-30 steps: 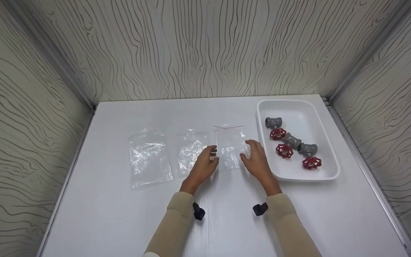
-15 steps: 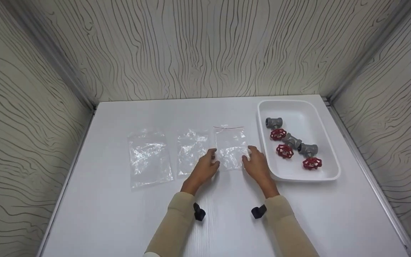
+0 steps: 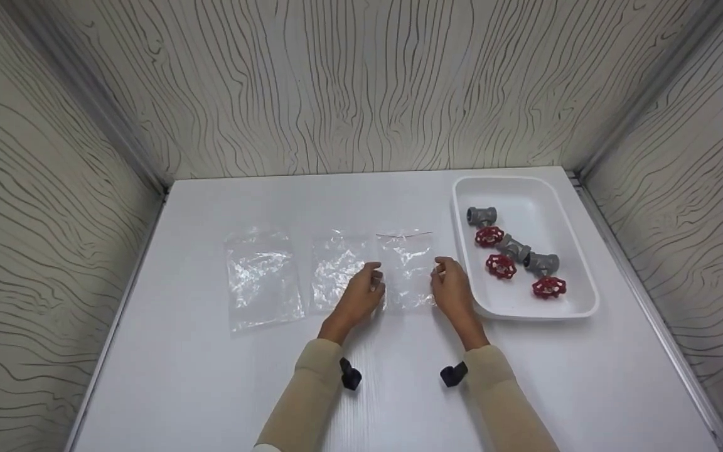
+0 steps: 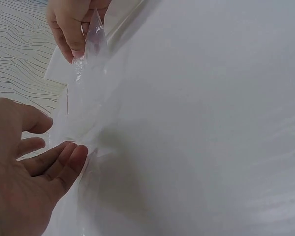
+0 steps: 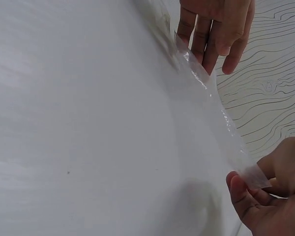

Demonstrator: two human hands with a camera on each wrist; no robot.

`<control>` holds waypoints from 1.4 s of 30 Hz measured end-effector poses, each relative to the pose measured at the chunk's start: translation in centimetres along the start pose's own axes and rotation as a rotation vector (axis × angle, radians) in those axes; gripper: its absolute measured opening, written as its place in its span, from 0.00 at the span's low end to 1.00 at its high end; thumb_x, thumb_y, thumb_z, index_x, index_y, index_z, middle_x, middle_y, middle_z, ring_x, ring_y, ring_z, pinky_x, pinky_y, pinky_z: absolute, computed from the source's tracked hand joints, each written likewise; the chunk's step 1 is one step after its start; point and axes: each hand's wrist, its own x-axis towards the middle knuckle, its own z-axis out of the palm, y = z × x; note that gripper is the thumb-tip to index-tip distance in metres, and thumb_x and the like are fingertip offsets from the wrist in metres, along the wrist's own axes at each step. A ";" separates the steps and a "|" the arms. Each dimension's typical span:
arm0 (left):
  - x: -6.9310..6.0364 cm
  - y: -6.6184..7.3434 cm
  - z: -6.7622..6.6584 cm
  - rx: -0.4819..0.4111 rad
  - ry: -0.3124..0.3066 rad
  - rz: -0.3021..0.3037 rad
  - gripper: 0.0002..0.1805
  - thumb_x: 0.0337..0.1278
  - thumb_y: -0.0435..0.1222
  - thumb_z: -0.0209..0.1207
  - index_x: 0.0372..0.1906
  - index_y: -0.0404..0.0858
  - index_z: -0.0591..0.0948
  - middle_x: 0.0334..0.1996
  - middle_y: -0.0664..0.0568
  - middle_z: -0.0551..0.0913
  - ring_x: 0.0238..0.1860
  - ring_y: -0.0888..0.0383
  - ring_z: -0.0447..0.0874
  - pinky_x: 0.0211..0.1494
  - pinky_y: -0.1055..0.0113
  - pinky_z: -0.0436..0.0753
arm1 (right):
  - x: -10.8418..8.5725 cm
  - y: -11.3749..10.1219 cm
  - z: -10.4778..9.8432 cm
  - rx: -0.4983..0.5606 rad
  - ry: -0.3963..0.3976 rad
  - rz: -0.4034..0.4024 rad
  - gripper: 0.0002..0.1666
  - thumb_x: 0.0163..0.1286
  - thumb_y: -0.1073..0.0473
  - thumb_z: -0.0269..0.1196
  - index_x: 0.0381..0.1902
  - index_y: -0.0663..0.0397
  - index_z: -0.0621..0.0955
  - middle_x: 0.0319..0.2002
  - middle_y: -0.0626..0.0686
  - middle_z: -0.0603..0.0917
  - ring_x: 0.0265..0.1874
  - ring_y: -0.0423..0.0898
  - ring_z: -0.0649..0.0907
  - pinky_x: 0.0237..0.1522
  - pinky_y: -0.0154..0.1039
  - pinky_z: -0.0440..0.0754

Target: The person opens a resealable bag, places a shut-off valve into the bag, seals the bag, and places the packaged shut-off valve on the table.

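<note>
A clear zip-lock bag (image 3: 407, 270) with a red line along its far edge lies between my two hands. My right hand (image 3: 452, 289) pinches its right near corner between thumb and fingers, and in the right wrist view that near edge (image 5: 214, 103) is lifted off the table. At the left side of the bag is my left hand (image 3: 361, 292). The left wrist view shows its fingertips (image 4: 78, 156) touching the bag's edge from below, the thumb held apart. Two more clear bags lie flat to the left, a middle one (image 3: 333, 270) and a larger one (image 3: 264, 282).
On the right of the white table (image 3: 179, 389) stands a white tray (image 3: 531, 201). In it lie grey tee-shaped valves with red handwheels (image 3: 501, 267). Wood-patterned walls (image 3: 361, 88) enclose the back and both sides.
The right-hand bag has slid toward me, its red line now nearer. My right hand has moved slightly nearer and its thumb and fingers have closed on the bag's corner. My left hand has barely moved.
</note>
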 end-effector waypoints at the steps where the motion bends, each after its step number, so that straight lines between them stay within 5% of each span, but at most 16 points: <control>1: 0.0 0.0 0.0 0.000 0.005 0.008 0.26 0.75 0.28 0.55 0.73 0.25 0.70 0.61 0.32 0.83 0.62 0.40 0.83 0.69 0.45 0.82 | 0.0 -0.1 0.0 0.004 0.000 0.007 0.18 0.75 0.72 0.59 0.60 0.74 0.79 0.45 0.67 0.85 0.44 0.60 0.87 0.49 0.53 0.86; 9: -0.1 0.2 -0.2 -0.040 0.011 -0.042 0.25 0.77 0.28 0.54 0.73 0.26 0.70 0.62 0.36 0.82 0.60 0.44 0.84 0.66 0.50 0.85 | -0.1 -0.2 0.1 0.027 0.009 -0.004 0.16 0.77 0.72 0.58 0.59 0.73 0.80 0.44 0.65 0.85 0.42 0.57 0.87 0.46 0.49 0.87; 22: 0.0 -0.1 -0.4 -0.172 0.089 -0.091 0.26 0.75 0.28 0.56 0.72 0.25 0.70 0.61 0.33 0.82 0.55 0.45 0.88 0.52 0.63 0.91 | -0.1 -0.9 -0.2 0.152 0.027 -0.055 0.16 0.75 0.74 0.61 0.59 0.70 0.81 0.42 0.63 0.85 0.36 0.50 0.86 0.37 0.28 0.82; 42: -0.2 -0.2 -1.2 -0.255 0.152 -0.065 0.24 0.80 0.34 0.56 0.72 0.28 0.71 0.52 0.37 0.84 0.49 0.43 0.90 0.49 0.56 0.92 | -0.9 -0.8 -0.8 0.266 0.072 -0.238 0.18 0.74 0.76 0.62 0.60 0.67 0.81 0.43 0.60 0.85 0.40 0.46 0.83 0.41 0.24 0.80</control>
